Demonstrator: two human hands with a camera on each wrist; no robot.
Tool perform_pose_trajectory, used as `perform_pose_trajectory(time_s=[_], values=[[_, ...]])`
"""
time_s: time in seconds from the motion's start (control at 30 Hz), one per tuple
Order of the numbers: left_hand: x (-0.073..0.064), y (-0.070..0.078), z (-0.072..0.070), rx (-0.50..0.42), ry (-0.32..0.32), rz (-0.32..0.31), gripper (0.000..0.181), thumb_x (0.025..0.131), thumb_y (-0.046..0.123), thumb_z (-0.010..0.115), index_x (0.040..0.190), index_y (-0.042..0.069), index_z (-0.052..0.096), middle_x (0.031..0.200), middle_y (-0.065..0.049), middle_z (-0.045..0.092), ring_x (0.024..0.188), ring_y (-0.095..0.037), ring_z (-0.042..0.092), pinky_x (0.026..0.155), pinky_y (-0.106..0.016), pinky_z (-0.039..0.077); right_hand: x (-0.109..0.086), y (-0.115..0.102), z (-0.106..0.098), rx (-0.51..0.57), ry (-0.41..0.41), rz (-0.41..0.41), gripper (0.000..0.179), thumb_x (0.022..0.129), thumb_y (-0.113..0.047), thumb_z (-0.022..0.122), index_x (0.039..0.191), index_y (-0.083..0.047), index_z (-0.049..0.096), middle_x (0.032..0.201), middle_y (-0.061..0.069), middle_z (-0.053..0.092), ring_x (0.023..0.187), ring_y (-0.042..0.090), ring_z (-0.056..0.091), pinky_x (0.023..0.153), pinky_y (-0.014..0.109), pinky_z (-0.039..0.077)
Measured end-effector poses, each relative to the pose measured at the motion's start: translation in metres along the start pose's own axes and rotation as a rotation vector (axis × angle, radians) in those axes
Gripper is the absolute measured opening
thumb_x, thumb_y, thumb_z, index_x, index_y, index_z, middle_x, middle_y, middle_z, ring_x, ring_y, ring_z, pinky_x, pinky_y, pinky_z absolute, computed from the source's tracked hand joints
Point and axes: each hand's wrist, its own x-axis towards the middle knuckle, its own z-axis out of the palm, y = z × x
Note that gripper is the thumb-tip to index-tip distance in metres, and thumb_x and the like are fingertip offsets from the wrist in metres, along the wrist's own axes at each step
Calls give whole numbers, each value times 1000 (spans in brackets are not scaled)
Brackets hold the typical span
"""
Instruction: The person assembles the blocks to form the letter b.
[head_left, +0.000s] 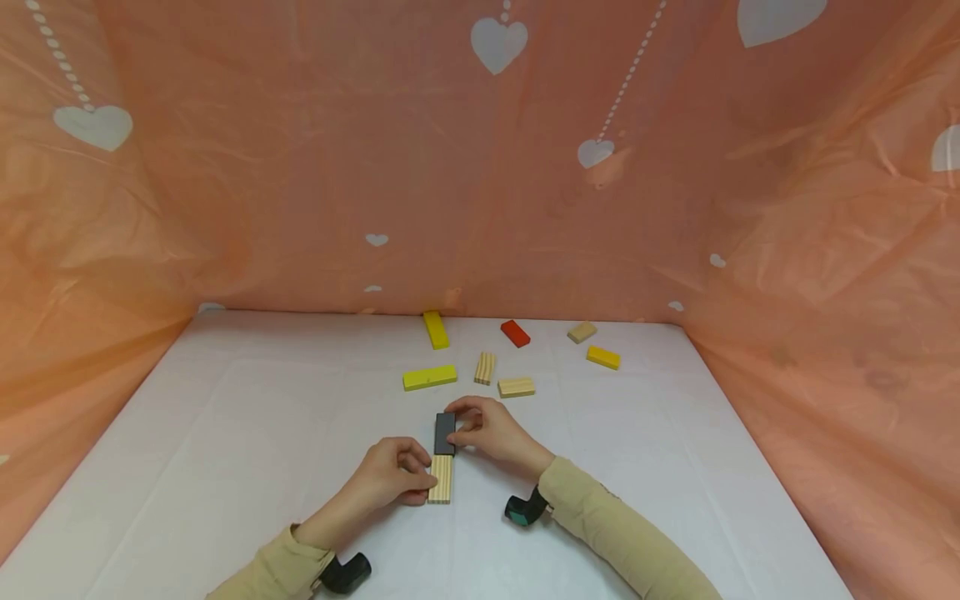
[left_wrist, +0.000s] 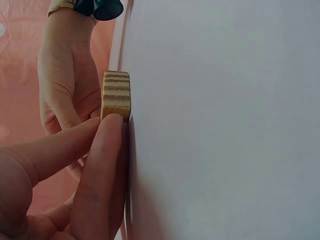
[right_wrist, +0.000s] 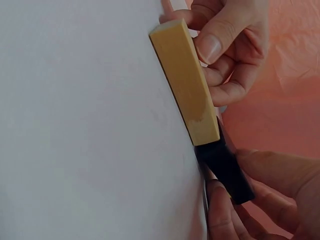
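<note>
A striped wooden block (head_left: 441, 479) lies flat on the white table, end to end with a black block (head_left: 446, 433) just beyond it. At the wooden block's left side, my left hand (head_left: 392, 473) holds it with thumb and fingertips. My right hand (head_left: 491, 429) pinches the black block between thumb and fingers from the right. The left wrist view shows the striped end of the wooden block (left_wrist: 116, 92) by the fingertips. In the right wrist view, the black block (right_wrist: 225, 170) meets the wooden block's (right_wrist: 185, 82) end; the right fingers partly hide the black block.
Farther back lie yellow blocks (head_left: 430, 377), a red block (head_left: 515, 333) and more wooden blocks (head_left: 517, 387), all spread apart. An orange curtain (head_left: 480, 183) with white hearts surrounds the table's (head_left: 247, 417) back and sides. Black wrist devices (head_left: 525, 508) hang under both sleeves.
</note>
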Motion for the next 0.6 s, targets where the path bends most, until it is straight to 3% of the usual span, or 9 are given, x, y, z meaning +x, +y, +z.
perform_pose_trajectory(time_s=[0.6], values=[[-1,-1,1,3,-7,3,27,77,-3,76,97,-8,59,74,-10,60,62,-18,65,58,-35,61,2,9,1,-36,-17,-16,37,82,-11,76,115,-6,61,101,1,65,75,11,62,63,20,53]])
